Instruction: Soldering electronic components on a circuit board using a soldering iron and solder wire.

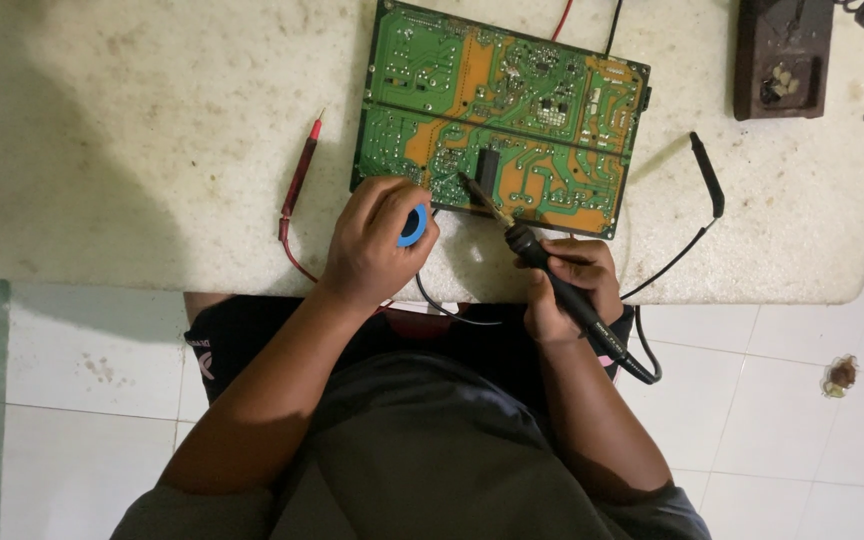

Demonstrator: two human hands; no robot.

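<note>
Closest to me, my right hand (pixel 570 290) grips a black soldering iron (pixel 562 290) like a pen, its tip resting on the lower edge of the green circuit board (pixel 497 115) near a dark component. My left hand (pixel 377 240) is curled around a small blue spool (pixel 414 225), just beside that same edge. Red (pixel 300 180) and black (pixel 707 175) meter probes lie on the pale bench (pixel 152 150) either side. I judge I'm mid-joint; the next move calls for a steady tip.
</note>
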